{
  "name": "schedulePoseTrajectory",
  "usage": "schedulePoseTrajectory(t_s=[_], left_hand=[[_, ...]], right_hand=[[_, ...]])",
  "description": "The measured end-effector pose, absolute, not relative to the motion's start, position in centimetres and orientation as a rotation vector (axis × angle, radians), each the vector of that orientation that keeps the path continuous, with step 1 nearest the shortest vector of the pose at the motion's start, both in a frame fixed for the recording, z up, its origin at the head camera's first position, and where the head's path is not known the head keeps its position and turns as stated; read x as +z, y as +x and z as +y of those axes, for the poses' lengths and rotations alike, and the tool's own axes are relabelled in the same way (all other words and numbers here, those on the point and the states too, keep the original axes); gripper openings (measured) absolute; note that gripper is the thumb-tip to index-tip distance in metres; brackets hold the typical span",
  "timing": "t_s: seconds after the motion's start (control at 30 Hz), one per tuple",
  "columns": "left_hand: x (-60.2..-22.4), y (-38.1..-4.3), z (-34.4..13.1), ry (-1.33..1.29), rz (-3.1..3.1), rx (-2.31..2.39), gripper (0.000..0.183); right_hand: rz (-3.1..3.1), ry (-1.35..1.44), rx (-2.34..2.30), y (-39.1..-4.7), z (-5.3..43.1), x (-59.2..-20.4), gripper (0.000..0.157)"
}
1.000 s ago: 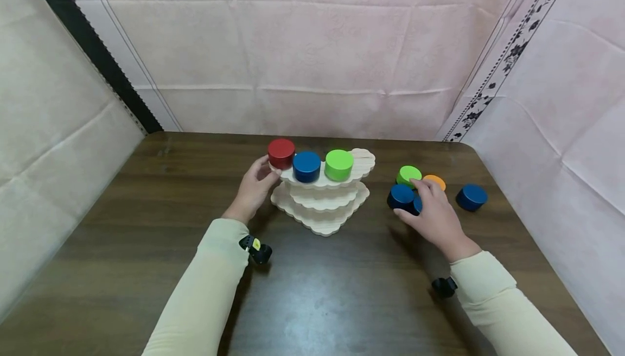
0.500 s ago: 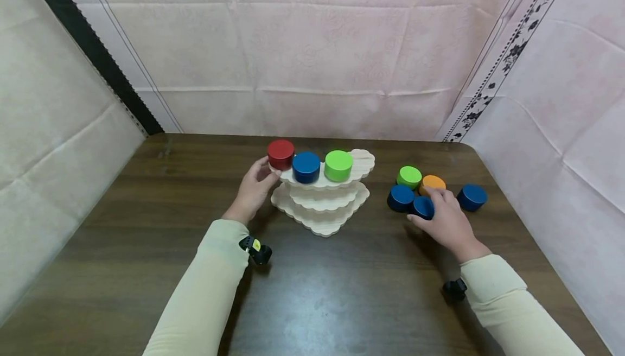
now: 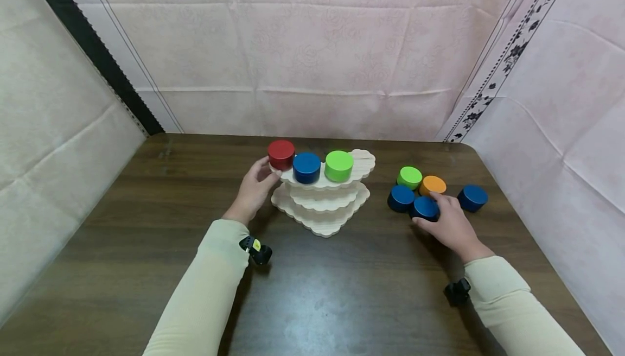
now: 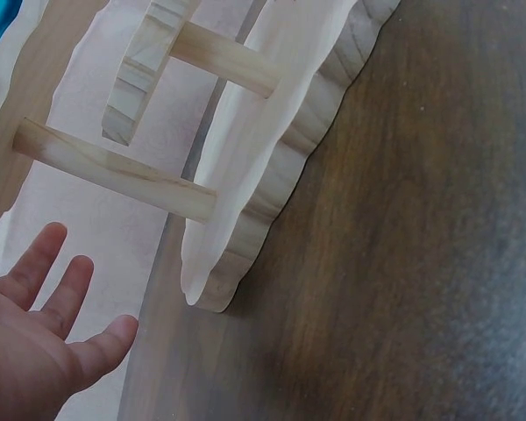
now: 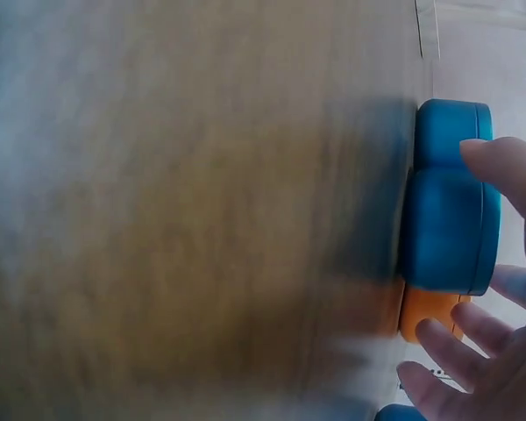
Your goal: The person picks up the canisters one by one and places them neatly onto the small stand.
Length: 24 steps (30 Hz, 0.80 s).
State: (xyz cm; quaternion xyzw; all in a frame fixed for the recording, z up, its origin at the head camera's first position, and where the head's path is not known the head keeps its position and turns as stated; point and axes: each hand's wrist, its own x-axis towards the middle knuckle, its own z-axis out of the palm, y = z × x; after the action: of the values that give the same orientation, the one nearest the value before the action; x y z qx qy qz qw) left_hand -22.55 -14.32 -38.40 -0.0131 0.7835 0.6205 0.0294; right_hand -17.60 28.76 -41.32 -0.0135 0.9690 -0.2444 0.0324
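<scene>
Presently the left hand (image 3: pixel 253 189) is at the ten o'clock corner of a pale, three-tiered stand (image 3: pixel 323 199), its grip pinching a red container (image 3: pixel 281 155) between thumb and finger at the edge of the top tier (image 3: pixel 364 161). Whether that container rests its full weight there, I cannot tell. From the left wrist, the other fingers show spread apart, pointing toward the wooden rods (image 4: pixel 114 168) that join the tiers. On the same top tier, a blue container (image 3: pixel 306 168) stands at four o'clock from the red one, and a light green container (image 3: pixel 339 165) at three o'clock from the blue.

Over at two o'clock on the table (image 3: pixel 146 236), the right hand (image 3: pixel 450 224) has its grip around the nearest blue container (image 3: pixel 424 209), thumb on the near side and a finger behind, pinching it; whether it is lifted, I cannot tell. From that container, a second blue container (image 3: pixel 401 198) is just beside it at ten o'clock, a smaller-looking green container (image 3: pixel 409 177) lies at eleven, and an orange container (image 3: pixel 432 185) sits just behind the fingers, between twelve and one. Another blue container (image 3: pixel 472 197) stands apart, between two and three o'clock.
</scene>
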Motion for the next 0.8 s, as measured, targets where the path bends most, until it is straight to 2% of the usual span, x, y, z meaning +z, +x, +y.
schedulePoseTrajectory(t_s=[0.8], left_hand=[[-38.31, -22.35, -14.29, -0.044, 2.423, 1.890, 0.062]], right_hand=[[2.897, -0.067, -0.812, -18.44, 29.30, -41.45, 0.086]])
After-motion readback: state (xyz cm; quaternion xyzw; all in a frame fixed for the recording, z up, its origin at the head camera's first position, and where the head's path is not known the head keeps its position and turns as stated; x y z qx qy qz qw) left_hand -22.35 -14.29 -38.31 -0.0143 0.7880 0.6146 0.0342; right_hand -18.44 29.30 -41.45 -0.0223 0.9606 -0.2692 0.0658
